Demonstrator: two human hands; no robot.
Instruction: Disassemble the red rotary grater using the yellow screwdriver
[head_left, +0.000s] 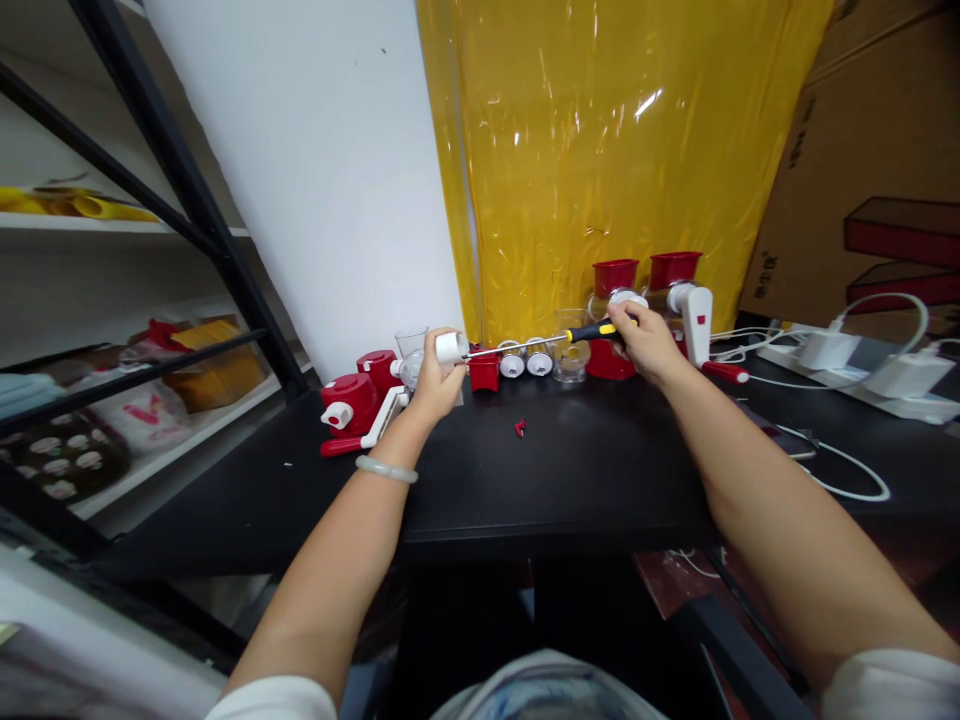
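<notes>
My left hand [433, 385] is closed around a small white cylindrical part [451, 347], held above the black table [525, 470]. My right hand [645, 340] grips the yellow-and-black handle of a screwdriver [559, 340]. Its thin metal shaft points left, with the tip at the white part. A pale bangle sits on my left wrist. Red and white grinder pieces [356, 405] lie just left of my left hand.
Red cups, clear jars and small white caps [525, 362] line the back of the table before a yellow plastic sheet. A tiny red piece [519, 428] lies mid-table. White chargers and cables [847, 365] lie at right. A black metal shelf rack [150, 370] stands left.
</notes>
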